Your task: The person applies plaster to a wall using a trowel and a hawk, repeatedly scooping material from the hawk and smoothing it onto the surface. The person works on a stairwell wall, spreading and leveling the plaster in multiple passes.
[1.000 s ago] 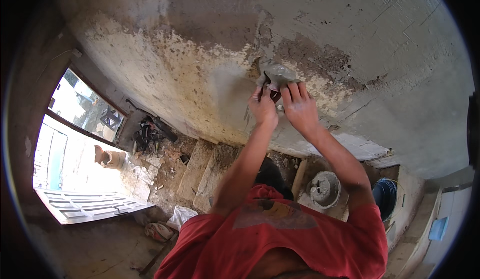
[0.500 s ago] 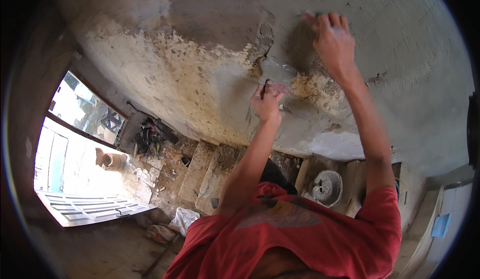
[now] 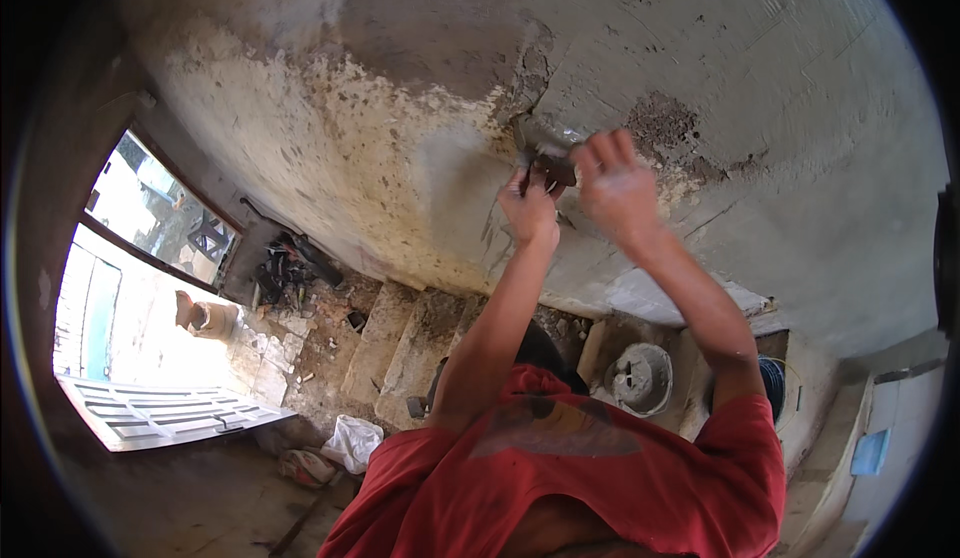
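My left hand (image 3: pixel 530 208) is closed on a dark flat scraper (image 3: pixel 555 170), held up close to the wall. My right hand (image 3: pixel 615 186) is beside it, fingers curled and smeared by motion. A thin grey edge shows between the two hands; whether it belongs to a tool in my right hand cannot be made out. Wet grey plaster (image 3: pixel 790 108) covers the wall to the right. A rough dark patch (image 3: pixel 662 123) shows bare above my right hand. Farther left, the wall (image 3: pixel 330 158) is yellowish, old and flaking.
Below, a bucket (image 3: pixel 642 378) with grey mix stands beside the steps (image 3: pixel 385 333). A coil of dark cable (image 3: pixel 772 388) lies right of it. At the left are an open white grille door (image 3: pixel 170 413), a dark heap (image 3: pixel 295 268) and a white bag (image 3: pixel 352 443).
My right hand has come down and left from the upper wall to beside my left hand, uncovering the rough patch. The scraper in my left hand has tilted and looks darker.
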Motion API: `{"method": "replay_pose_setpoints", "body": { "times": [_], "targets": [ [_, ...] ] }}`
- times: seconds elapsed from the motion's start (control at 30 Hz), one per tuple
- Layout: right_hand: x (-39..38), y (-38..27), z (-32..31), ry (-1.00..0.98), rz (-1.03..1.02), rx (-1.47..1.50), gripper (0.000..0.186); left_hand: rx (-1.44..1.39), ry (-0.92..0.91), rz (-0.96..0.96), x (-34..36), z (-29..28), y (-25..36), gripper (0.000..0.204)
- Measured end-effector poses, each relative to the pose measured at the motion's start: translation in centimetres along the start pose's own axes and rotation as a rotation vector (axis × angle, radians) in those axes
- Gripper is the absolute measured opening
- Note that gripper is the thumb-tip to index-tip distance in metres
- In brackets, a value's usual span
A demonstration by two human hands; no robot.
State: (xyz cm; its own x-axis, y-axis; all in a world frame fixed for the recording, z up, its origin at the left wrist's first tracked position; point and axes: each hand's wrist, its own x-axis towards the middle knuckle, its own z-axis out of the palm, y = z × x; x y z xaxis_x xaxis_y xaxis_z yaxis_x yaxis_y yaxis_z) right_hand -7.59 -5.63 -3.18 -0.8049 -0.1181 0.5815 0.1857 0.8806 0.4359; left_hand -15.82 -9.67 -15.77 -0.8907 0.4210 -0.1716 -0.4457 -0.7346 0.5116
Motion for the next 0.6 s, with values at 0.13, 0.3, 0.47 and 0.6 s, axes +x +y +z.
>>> {"method": "replay_pose_setpoints", "body": {
  "times": [0.13, 0.3, 0.47, 0.6],
  "targets": [
    [-0.3, -1.7, 4.4, -0.096, -0.029, 0.088, 0.024, 0.006, -0.011, 0.024, 0.1, -0.3, 0.0, 0.019],
    [3.6, 0.7, 7.2, 0.028, -0.041, -0.033, 0.023, -0.086, -0.015, -0.036, 0.0, 0.3, 0.2, 0.017],
    [8.0, 3.6, 5.3, 0.032, 0.023, -0.095, 0.022, 0.043, 0.016, -0.045, 0.0, 0.0, 0.9, 0.020],
    [11.2, 6.3, 1.7, 0.157, 0.077, -0.126, 0.017, 0.057, 0.011, -0.033, 0.2, -0.8, 1.2, 0.019]
  ]
}}
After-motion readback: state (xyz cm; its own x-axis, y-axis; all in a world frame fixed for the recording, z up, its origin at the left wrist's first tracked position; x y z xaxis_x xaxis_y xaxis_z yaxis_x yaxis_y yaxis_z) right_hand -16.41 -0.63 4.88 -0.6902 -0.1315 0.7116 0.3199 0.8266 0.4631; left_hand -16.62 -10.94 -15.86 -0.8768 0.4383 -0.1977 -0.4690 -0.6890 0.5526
